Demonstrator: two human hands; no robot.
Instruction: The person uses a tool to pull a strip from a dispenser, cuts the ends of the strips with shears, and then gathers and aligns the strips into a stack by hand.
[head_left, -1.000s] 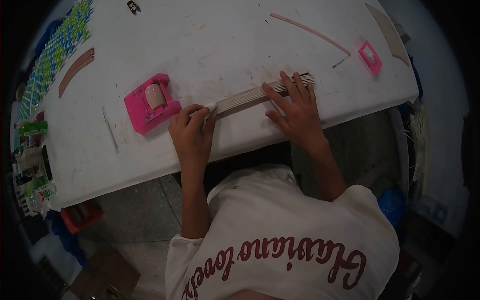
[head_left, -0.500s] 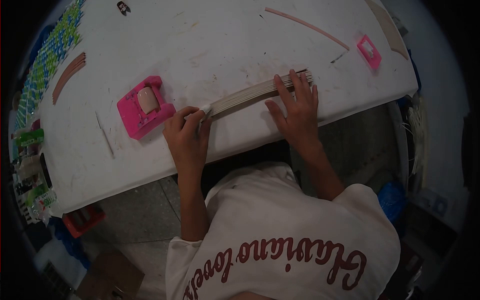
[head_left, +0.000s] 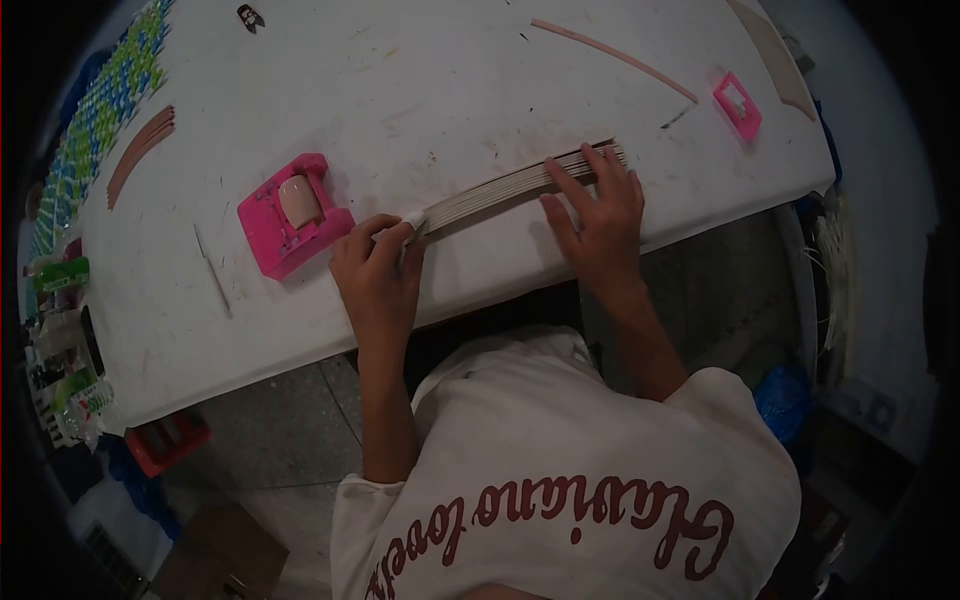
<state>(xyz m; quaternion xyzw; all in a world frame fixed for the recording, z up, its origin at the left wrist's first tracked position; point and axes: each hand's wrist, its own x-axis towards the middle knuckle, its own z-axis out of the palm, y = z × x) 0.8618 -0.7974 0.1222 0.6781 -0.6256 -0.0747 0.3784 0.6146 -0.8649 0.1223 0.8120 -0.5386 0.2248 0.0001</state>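
Observation:
A bundle of thin, pale, slightly curved strips (head_left: 490, 197) lies along the near part of the white table. My left hand (head_left: 378, 265) pinches its left end, thumb and fingers closed around it. Something small and white shows at a fingertip there; I cannot make out what it is. Over the right end rests my right hand (head_left: 605, 220), fingers spread across the strips and thumb apart on the near side. Just left of my left hand stands a pink tape dispenser (head_left: 275, 245) with a beige roll (head_left: 299, 202) in it.
A thin white-handled tool (head_left: 215, 280) lies at left, near curved brown-pink strips (head_left: 140, 150). One long pink strip (head_left: 615, 55) and a small pink holder (head_left: 737, 105) are at upper right. Small dark clippers (head_left: 250, 17) sit at the far edge. The table's front edge (head_left: 480, 303) runs close by.
My right thumb has shifted slightly right and closer to the strips, and the right fingers have moved a little. My left hand keeps its hold at the left end.

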